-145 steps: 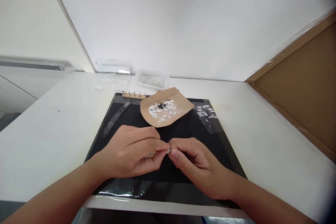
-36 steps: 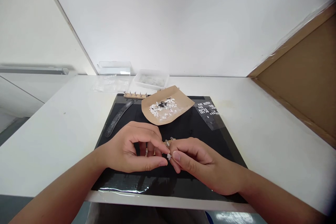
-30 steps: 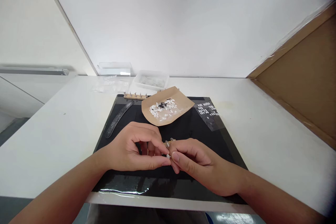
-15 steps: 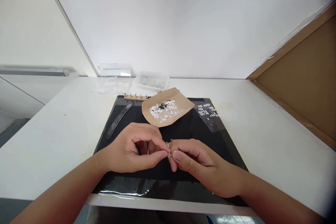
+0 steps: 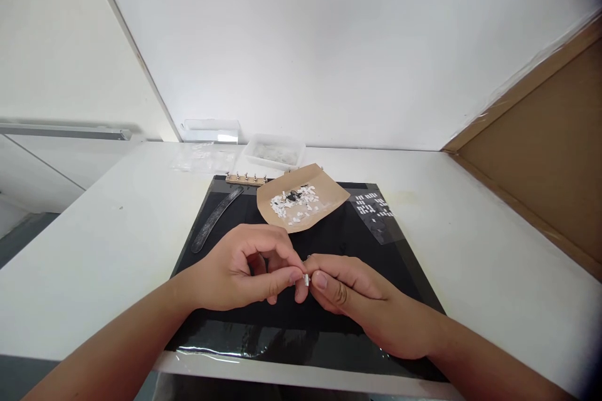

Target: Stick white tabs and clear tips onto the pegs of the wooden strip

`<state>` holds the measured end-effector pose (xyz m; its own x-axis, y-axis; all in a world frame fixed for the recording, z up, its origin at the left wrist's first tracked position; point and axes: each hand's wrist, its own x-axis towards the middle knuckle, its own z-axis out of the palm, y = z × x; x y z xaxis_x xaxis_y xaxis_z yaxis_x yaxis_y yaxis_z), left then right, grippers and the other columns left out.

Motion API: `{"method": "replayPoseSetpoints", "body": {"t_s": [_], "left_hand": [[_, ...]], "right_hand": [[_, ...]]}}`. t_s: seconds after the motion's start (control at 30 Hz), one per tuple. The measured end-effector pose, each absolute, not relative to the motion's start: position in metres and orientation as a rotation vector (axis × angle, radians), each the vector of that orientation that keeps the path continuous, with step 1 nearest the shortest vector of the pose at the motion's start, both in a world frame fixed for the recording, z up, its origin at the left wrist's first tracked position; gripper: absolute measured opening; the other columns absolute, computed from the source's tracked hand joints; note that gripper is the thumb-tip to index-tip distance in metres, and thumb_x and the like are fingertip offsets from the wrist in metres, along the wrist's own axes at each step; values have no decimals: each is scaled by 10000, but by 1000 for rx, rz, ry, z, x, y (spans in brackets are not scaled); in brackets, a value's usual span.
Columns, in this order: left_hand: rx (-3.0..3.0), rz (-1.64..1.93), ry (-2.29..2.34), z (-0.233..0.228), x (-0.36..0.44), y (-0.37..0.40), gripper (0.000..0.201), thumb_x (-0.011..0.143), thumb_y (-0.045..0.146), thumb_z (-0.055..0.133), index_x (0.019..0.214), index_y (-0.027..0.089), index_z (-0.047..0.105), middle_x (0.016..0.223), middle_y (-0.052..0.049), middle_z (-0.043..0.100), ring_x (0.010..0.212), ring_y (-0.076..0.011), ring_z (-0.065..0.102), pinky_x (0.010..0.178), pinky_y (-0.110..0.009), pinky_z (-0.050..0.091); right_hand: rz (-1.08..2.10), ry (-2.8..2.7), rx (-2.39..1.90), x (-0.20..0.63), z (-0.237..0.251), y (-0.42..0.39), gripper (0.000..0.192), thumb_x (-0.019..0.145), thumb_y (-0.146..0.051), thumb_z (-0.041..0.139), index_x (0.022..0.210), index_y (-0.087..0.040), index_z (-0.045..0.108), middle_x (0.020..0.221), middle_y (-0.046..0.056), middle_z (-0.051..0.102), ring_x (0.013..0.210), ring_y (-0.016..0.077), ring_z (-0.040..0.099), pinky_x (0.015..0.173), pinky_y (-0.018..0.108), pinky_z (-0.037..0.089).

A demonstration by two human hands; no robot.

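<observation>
A small silvery piece (image 5: 306, 279) sits at the fingertips, above the near half of a black mat (image 5: 329, 241). The left hand (image 5: 230, 276) comes in from nine o'clock of it and holds it in a narrow pinch, thumb and forefinger tips meeting at its upper edge while the other fingers curl loosely behind. The right hand (image 5: 362, 291) comes in from three o'clock, its thumb pressed to the curled forefinger just beside the piece; what lies inside that pinch is hidden, so it cannot be told. At twelve o'clock from the piece, a brown paper tray (image 5: 332, 185) carries scattered white chips (image 5: 281, 207) and some dark scraps (image 5: 292, 196). Between one and two o'clock, a clear sheet (image 5: 379, 232) bears small white rectangles (image 5: 364, 207) in rough rows. At ten o'clock a curved grey file (image 5: 215, 220) lies on the mat, and at eleven a wooden strip with metal clips (image 5: 246, 179) rests along its far edge. Farther out on the white table (image 5: 470, 232), plastic bags (image 5: 204, 158) lie towards eleven o'clock, beside a translucent box (image 5: 263, 161) nearer half past eleven.
</observation>
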<state>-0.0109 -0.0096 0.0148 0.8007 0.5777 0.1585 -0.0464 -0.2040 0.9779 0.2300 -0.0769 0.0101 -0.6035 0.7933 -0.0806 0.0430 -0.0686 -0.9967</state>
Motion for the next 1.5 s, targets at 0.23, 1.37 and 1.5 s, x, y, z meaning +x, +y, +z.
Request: {"method": "replayPoseSetpoints", "body": {"t_s": [0.23, 1.37, 1.5], "left_hand": [[1735, 580, 419, 19, -9, -11, 131, 1009, 244, 686, 963, 123, 707, 843, -82, 748, 559, -91, 661, 493, -172, 539], [1998, 1028, 1217, -18, -17, 37, 167, 985, 335, 681, 895, 195, 665, 1133, -29, 797, 528, -82, 702, 534, -216, 539], [1931, 1022, 1208, -14, -15, 33, 163, 1004, 356, 659, 968, 198, 640, 1106, -48, 787, 547, -96, 710, 517, -209, 530]], "right_hand": [[1735, -1654, -904, 229, 10, -77, 430, 1118, -530, 465, 1064, -174, 700, 763, -39, 404, 668, 113, 320, 564, 238, 282], [1498, -1807, -1112, 230, 15, -78, 390, 1106, -542, 474, 1100, -283, 766, 901, 12, 662, 751, 153, 495, 677, 282, 411], [1444, -1823, -1093, 229, 16, -78, 359, 1112, -509, 490, 1089, -279, 765, 976, 10, 715, 878, 163, 589, 798, 284, 458]]}}
